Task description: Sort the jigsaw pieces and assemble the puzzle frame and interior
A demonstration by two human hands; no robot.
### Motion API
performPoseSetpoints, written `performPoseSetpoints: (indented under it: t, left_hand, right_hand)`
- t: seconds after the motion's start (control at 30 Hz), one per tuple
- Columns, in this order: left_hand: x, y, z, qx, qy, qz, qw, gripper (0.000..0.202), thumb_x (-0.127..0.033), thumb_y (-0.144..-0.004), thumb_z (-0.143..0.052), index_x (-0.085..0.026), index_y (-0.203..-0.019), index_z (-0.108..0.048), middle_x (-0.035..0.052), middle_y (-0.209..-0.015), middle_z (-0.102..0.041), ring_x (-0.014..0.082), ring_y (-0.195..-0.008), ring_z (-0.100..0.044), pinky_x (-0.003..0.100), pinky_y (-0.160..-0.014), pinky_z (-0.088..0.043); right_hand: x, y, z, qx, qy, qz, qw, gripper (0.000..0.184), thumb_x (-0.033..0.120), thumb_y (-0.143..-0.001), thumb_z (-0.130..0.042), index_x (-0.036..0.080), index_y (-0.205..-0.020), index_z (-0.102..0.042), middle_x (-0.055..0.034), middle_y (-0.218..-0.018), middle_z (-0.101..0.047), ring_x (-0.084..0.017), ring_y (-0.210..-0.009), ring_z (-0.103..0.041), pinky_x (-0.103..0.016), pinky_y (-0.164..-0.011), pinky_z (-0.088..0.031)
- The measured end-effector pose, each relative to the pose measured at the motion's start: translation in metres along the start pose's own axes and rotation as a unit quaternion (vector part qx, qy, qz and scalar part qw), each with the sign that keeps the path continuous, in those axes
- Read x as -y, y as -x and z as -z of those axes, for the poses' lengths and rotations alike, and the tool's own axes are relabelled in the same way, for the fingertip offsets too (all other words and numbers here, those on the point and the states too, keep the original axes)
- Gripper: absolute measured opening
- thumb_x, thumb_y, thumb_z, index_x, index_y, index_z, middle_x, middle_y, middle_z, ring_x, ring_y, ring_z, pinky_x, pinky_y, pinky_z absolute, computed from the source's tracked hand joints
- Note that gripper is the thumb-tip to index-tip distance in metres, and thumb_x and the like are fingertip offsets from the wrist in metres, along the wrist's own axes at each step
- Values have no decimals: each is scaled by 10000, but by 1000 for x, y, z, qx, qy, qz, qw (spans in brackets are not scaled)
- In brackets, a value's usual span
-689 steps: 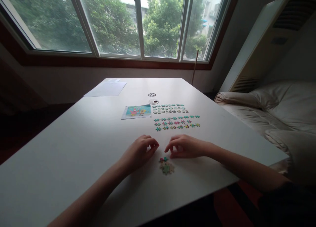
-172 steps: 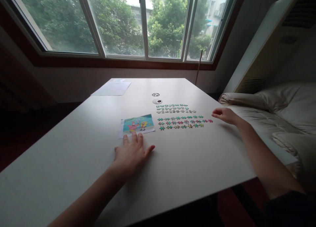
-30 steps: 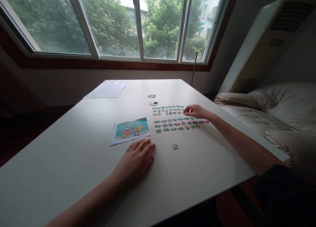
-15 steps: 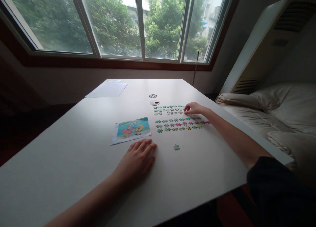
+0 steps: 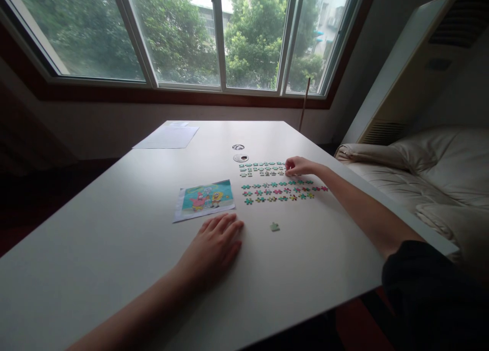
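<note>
My left hand [image 5: 214,246] lies flat on the white table [image 5: 114,249], fingers stretched out, just below a colourful cartoon picture card [image 5: 204,199]. My right hand [image 5: 300,165] reaches far forward, fingers pinched at the right end of the upper rows of small puzzle pieces [image 5: 263,169]; what it pinches is too small to make out. More rows of teal, pink and yellow pieces [image 5: 282,190] lie nearer to me. A single pale green piece [image 5: 274,226] sits alone between my hands.
A sheet of paper [image 5: 166,136] lies at the far left of the table. Two small round objects [image 5: 240,153] sit beyond the pieces. A cushioned sofa [image 5: 420,172] stands close to the table's right edge. Windows fill the wall behind.
My right hand has stayed at the right end of the upper rows, shifting slightly. The left hand remains flat on the table. Earlier, a single green piece appeared on the table between my hands.
</note>
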State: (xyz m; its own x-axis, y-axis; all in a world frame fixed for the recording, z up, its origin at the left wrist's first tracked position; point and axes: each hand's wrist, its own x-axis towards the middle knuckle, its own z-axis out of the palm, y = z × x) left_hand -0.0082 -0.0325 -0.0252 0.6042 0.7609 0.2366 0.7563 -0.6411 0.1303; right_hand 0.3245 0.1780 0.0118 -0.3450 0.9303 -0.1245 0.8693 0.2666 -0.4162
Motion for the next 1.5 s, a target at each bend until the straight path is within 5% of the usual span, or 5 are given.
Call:
performPoseSetpoints:
  t: [0.2, 0.33, 0.5, 1.2, 1.5]
  left_hand:
    - [1, -1, -3, 0, 0, -1, 1000, 333, -260, -878, -422, -208, -1202, -473, 94, -1274, -480, 279, -1175, -412, 475, -960, -350]
    - [2, -1, -3, -2, -3, -4, 1000, 329, -262, -879, -423, -210, -1200, -470, 94, -1271, -481, 278, -1168, -418, 473, -954, -358]
    - [1, -1, -2, -3, -8, -5, 1000, 320, -267, -879, -422, -217, -1190, -477, 92, -1268, -483, 275, -1165, -420, 468, -953, -362]
    - [-20, -7, 1, 49, 14, -35, 998, 402, -356, -911, -409, -272, -1305, -411, 88, -1310, -457, 302, -1198, -388, 504, -962, -337]
    - [-17, -6, 2, 72, 9, -53, 996, 424, -384, -926, -374, -325, -1346, -374, 85, -1349, -422, 327, -1222, -369, 532, -968, -322]
  right_hand:
    - [43, 30, -16, -68, -117, 131, 982, 255, 295, -701, -652, 140, -880, -559, -23, -735, -622, -106, -658, -568, -229, -602, -445]
    - [92, 71, -45, 21, -210, 227, 951, 229, 310, -713, -660, 143, -838, -566, -18, -733, -633, -100, -659, -577, -226, -602, -445]
    - [123, 105, -73, 56, -220, 245, 943, 196, 293, -694, -688, 149, -783, -588, -1, -731, -626, -84, -636, -546, -208, -596, -436]
    - [91, 131, -82, -19, -60, 271, 960, 224, 367, -759, -632, 169, -860, -609, -8, -743, -539, -102, -654, -480, -220, -609, -397]
    - [90, 129, -73, 61, -111, 291, 948, 140, 239, -820, -560, 167, -911, -637, -41, -897, -574, -67, -616, -466, -192, -583, -398]
